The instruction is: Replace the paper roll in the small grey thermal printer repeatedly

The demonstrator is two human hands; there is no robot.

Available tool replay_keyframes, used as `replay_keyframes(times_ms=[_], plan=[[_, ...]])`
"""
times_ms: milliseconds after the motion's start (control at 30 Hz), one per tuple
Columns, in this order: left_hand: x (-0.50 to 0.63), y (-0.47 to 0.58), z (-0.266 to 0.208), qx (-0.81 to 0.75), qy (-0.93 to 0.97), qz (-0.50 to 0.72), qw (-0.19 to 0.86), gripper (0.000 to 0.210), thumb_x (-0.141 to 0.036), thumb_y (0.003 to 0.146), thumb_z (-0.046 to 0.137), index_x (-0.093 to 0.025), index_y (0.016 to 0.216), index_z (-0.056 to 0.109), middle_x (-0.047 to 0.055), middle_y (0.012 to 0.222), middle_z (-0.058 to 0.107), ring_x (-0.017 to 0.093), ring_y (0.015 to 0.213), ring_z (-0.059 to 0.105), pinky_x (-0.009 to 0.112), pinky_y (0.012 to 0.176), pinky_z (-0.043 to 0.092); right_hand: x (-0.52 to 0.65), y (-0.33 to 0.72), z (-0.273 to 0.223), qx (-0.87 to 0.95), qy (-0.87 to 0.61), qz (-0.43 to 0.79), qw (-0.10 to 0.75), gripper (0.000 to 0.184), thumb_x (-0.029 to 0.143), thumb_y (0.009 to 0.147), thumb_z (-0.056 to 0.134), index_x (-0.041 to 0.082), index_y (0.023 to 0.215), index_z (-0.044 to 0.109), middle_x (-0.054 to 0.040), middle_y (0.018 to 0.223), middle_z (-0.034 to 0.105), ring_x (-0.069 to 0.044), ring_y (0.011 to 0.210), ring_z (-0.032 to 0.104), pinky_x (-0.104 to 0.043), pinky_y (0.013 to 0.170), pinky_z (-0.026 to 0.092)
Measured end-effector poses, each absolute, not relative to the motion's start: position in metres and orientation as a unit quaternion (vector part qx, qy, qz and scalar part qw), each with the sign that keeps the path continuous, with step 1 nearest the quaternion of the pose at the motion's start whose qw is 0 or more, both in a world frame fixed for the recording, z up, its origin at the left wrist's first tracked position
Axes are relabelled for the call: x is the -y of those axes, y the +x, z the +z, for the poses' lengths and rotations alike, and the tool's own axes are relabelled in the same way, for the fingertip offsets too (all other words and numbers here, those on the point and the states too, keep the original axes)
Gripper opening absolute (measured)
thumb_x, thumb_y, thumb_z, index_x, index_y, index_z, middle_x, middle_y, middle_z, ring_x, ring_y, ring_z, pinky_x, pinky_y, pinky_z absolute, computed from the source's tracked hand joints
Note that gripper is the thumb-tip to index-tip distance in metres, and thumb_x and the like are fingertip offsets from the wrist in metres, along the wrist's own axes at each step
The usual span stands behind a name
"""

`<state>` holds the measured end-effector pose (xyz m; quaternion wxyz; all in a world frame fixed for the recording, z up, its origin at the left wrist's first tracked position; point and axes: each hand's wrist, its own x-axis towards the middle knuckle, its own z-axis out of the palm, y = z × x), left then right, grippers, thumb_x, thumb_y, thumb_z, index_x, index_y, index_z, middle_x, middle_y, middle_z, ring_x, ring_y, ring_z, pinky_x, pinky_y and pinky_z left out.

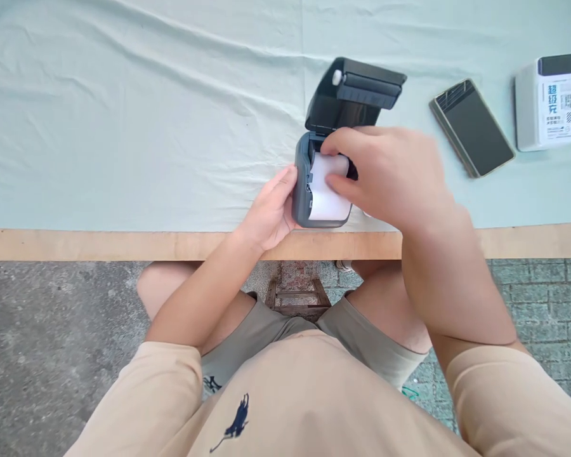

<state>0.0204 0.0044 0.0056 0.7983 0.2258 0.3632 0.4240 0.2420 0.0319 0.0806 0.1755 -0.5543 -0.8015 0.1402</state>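
Observation:
A small dark grey thermal printer stands near the table's front edge, its black lid swung up and back. White paper from a roll fills its compartment and reaches the front rim. My left hand grips the printer's left side, thumb along the casing and the other fingers partly hidden beneath. From the right, my right hand reaches into the compartment, thumb and index finger closed on the paper roll. Its remaining fingers are hidden behind the hand, which is slightly blurred.
A smartphone with a dark screen lies to the right of the printer. Beyond it stands a white box-shaped power bank with a printed label. A pale green cloth covers the table, with a bare wooden edge in front.

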Motion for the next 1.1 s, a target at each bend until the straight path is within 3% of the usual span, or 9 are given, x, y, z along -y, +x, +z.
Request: replay_keyframes(times_ms=[167,367,500,600,667,800,933,1033,1100], plan=[[-0.003,0.020,0.009,-0.367,0.239,0.414,0.798,0.024,-0.047,0.114,0.091,-0.028,0.125,0.081,0.002,0.119,0.098,0.035,0.135,0.098,0.047,0.106,0.088,-0.035,0.239,0.066,0.809,-0.554,0.123,0.154,0.014,0.040,0.098,0.081,0.032,0.102,0.070,-0.0040,0.093,0.081,-0.035,0.087,0.082,-0.044,0.077,0.055],[-0.001,0.014,0.004,-0.348,0.271,0.408,0.799,0.067,-0.071,0.096,0.110,-0.030,0.140,0.082,0.006,0.143,0.096,0.040,0.145,0.095,0.050,0.110,0.088,-0.034,0.242,0.103,0.834,-0.520,0.110,0.149,0.024,0.027,0.074,0.083,0.037,0.095,0.081,-0.0031,0.098,0.088,-0.032,0.077,0.074,-0.047,0.060,0.046],[-0.001,0.012,0.004,-0.343,0.265,0.404,0.806,0.073,-0.071,0.091,0.115,-0.029,0.139,0.079,0.005,0.140,0.095,0.040,0.136,0.097,0.056,0.106,0.089,-0.035,0.260,0.127,0.792,-0.499,0.179,0.304,0.022,0.034,0.073,0.086,0.036,0.095,0.082,-0.0046,0.095,0.083,-0.025,0.068,0.065,-0.046,0.057,0.050],[-0.002,0.010,0.005,-0.339,0.260,0.394,0.814,0.070,-0.073,0.093,0.113,-0.030,0.136,0.077,0.005,0.137,0.096,0.041,0.134,0.098,0.059,0.104,0.089,-0.049,0.285,0.120,0.708,-0.570,0.144,0.392,0.030,0.037,0.064,0.090,0.032,0.089,0.073,-0.0072,0.094,0.076,-0.022,0.068,0.051,-0.044,0.054,0.037],[-0.003,0.010,0.005,-0.344,0.257,0.394,0.813,0.067,-0.073,0.094,0.112,-0.031,0.133,0.077,0.006,0.139,0.097,0.043,0.138,0.097,0.063,0.108,0.088,-0.062,0.307,0.099,0.645,-0.619,0.063,0.444,0.042,0.033,0.052,0.088,0.035,0.079,0.056,-0.0048,0.085,0.069,-0.018,0.066,0.037,-0.041,0.052,0.024],[-0.003,0.011,0.004,-0.344,0.256,0.403,0.809,0.064,-0.073,0.095,0.111,-0.031,0.132,0.079,0.007,0.143,0.098,0.046,0.149,0.093,0.067,0.114,0.087,-0.083,0.351,0.041,0.606,-0.712,0.118,0.334,0.053,0.022,0.048,0.092,0.038,0.083,0.057,0.0032,0.080,0.071,-0.016,0.054,0.043,-0.042,0.049,0.030],[-0.004,0.010,0.003,-0.343,0.263,0.396,0.810,0.065,-0.072,0.096,0.111,-0.031,0.137,0.080,0.007,0.143,0.098,0.045,0.145,0.095,0.064,0.112,0.088,-0.083,0.381,0.005,0.622,-0.716,0.190,0.253,0.055,0.030,0.054,0.109,0.038,0.095,0.074,-0.0038,0.099,0.087,-0.019,0.064,0.060,-0.045,0.056,0.046],[-0.005,0.010,0.003,-0.343,0.268,0.400,0.806,0.069,-0.074,0.094,0.112,-0.030,0.137,0.081,0.007,0.142,0.099,0.044,0.140,0.097,0.059,0.106,0.090,-0.059,0.397,0.014,0.593,-0.711,0.170,0.336,0.052,0.052,0.070,0.114,0.037,0.105,0.079,-0.0066,0.105,0.087,-0.017,0.059,0.053,-0.044,0.052,0.038],[-0.005,0.010,0.002,-0.344,0.271,0.407,0.802,0.069,-0.073,0.094,0.112,-0.029,0.138,0.081,0.008,0.144,0.099,0.045,0.144,0.096,0.058,0.106,0.090,-0.032,0.405,0.034,0.604,-0.678,0.180,0.379,0.040,0.059,0.088,0.107,0.035,0.109,0.082,-0.0039,0.097,0.078,-0.016,0.061,0.048,-0.042,0.056,0.037]])
